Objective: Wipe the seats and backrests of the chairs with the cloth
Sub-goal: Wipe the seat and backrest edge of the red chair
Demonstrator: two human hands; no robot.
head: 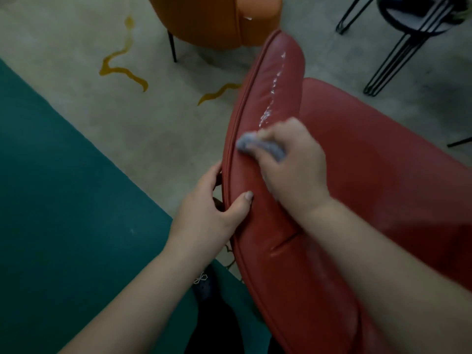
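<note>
A red leather chair fills the right half of the view; its curved backrest (pixel 265 103) runs from top centre down to the bottom, and its seat (pixel 383 154) lies to the right. My right hand (pixel 293 162) grips a bunched grey cloth (pixel 258 146) and presses it on the top of the backrest. A streak of white residue (pixel 274 95) runs along the backrest just beyond the cloth. My left hand (pixel 217 203) grips the backrest's outer edge, thumb on the inner face, fingers curled round behind it.
An orange chair (pixel 214 19) stands at the top centre on thin black legs. A black wire-legged stool (pixel 413 24) is at the top right. The pale floor (pixel 76 47) has yellow squiggle marks, and a teal floor area (pixel 63 200) covers the left.
</note>
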